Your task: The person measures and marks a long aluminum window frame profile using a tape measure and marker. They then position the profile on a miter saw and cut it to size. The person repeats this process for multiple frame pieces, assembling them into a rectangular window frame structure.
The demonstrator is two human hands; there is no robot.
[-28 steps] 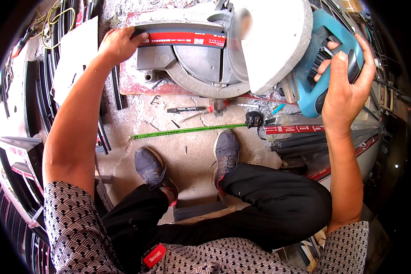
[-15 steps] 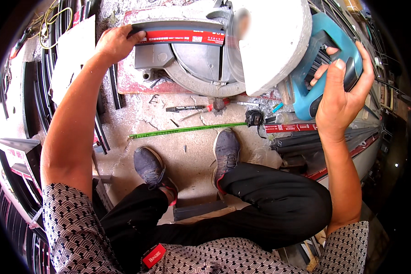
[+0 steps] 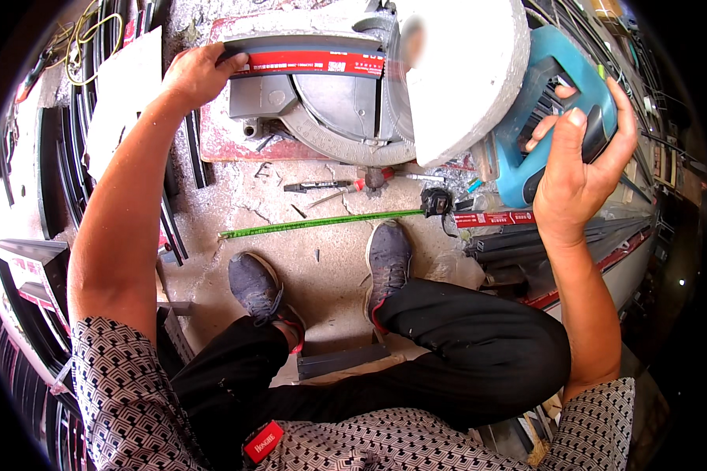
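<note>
My left hand [image 3: 200,77] is closed around the left end of a grey metal profile with a red film strip [image 3: 314,63]. The profile lies across the bed of a miter saw [image 3: 334,106], against its fence. Its right end reaches the blade [image 3: 401,106], which is partly hidden by the white guard [image 3: 471,78]. At the right, my right hand [image 3: 577,161] is wrapped round the teal saw handle [image 3: 520,169], fingers through its opening and thumb on the near side.
On the floor before the saw lie a green tape measure [image 3: 322,224], its black case [image 3: 437,202], a marker [image 3: 306,187] and a red-handled screwdriver [image 3: 359,185]. Dark profiles [image 3: 518,242] are stacked at right and more [image 3: 71,149] at left. My shoes [image 3: 389,255] stand near the tape.
The saw head, with guard, handle and my right hand, has shifted slightly left and down. My left hand and the profile stay almost where they were.
</note>
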